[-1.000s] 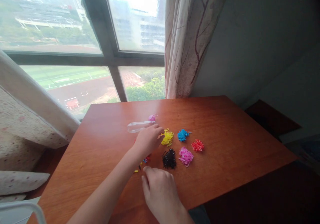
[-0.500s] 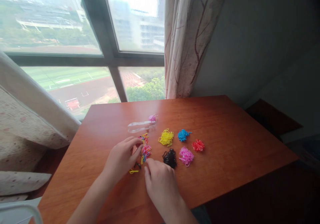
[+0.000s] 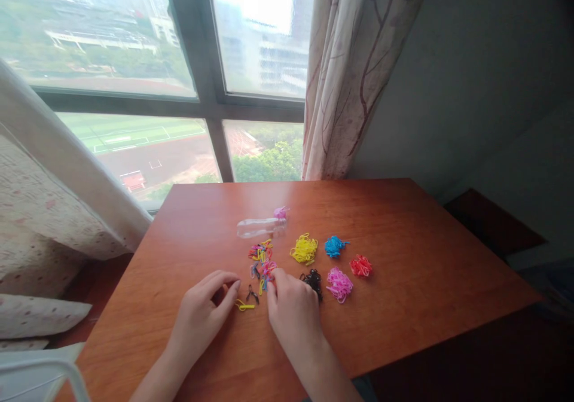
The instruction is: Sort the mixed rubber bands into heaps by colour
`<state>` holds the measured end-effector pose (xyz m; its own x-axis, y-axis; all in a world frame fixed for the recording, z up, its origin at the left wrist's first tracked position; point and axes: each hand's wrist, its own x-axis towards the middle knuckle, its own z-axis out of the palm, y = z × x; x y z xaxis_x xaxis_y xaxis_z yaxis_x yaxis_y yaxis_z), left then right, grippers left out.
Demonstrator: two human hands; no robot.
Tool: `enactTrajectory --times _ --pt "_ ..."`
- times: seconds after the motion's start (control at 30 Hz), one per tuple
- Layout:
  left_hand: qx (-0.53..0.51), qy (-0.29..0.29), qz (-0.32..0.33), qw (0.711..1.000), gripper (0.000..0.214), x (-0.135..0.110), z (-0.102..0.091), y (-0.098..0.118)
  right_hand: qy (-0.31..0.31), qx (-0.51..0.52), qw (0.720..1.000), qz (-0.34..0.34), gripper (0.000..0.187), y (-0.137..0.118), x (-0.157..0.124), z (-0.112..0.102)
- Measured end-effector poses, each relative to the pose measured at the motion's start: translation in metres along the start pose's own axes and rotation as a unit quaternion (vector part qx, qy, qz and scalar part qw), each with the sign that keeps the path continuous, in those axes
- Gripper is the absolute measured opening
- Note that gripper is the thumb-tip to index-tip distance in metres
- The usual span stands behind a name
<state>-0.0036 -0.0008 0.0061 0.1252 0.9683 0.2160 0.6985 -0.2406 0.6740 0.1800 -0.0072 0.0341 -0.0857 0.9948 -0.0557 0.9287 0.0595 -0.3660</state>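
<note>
Small coloured rubber bands lie on the table in piles. My left hand [image 3: 200,309] has its thumb and forefinger pinched together just left of some black bands [image 3: 253,295] and a yellow band [image 3: 246,306]; whatever is in the pinch is too small to make out. At the near end of the mixed pile [image 3: 260,251], my right hand [image 3: 296,312] has closed fingertips on or against the multicoloured bands [image 3: 269,267]. Its fingers hide what they grip. Beside its knuckles is a black pile [image 3: 314,282], partly covered by the hand.
Sorted piles lie to the right: yellow [image 3: 304,249], blue [image 3: 334,246], pink [image 3: 339,285] and red [image 3: 361,265]. Behind the mixed pile, a clear bottle-shaped container [image 3: 258,228] rests on its side by a pink cap-like piece [image 3: 281,212]. Window and curtains border the wooden table [image 3: 403,228].
My left hand has drawn back from the mixed pile, toward the lower left. My right hand has moved slightly up onto the bands. The view has shifted a little.
</note>
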Motion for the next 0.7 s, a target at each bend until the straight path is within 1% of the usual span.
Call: enactTrajectory --times 0.1,0.27,0.5,0.7 --pt "0.005 -0.008 -0.002 1.000 0.021 0.001 0.002 0.000 -0.003 -0.014 1.000 0.006 0.015 0.000 0.004 0.000" --pt "0.020 -0.030 0.005 0.999 0.019 0.001 0.004 0.002 -0.008 -0.026 1.000 -0.002 0.014 -0.001 0.008 0.004" --pt "0.023 -0.038 0.012 0.999 0.020 0.001 0.006 -0.004 -0.005 -0.034 0.999 -0.009 0.012 -0.002 0.013 0.011" --pt "0.018 -0.035 0.006 0.999 0.020 0.001 0.006 -0.004 0.008 -0.036 0.999 -0.015 0.012 -0.002 0.015 0.015"
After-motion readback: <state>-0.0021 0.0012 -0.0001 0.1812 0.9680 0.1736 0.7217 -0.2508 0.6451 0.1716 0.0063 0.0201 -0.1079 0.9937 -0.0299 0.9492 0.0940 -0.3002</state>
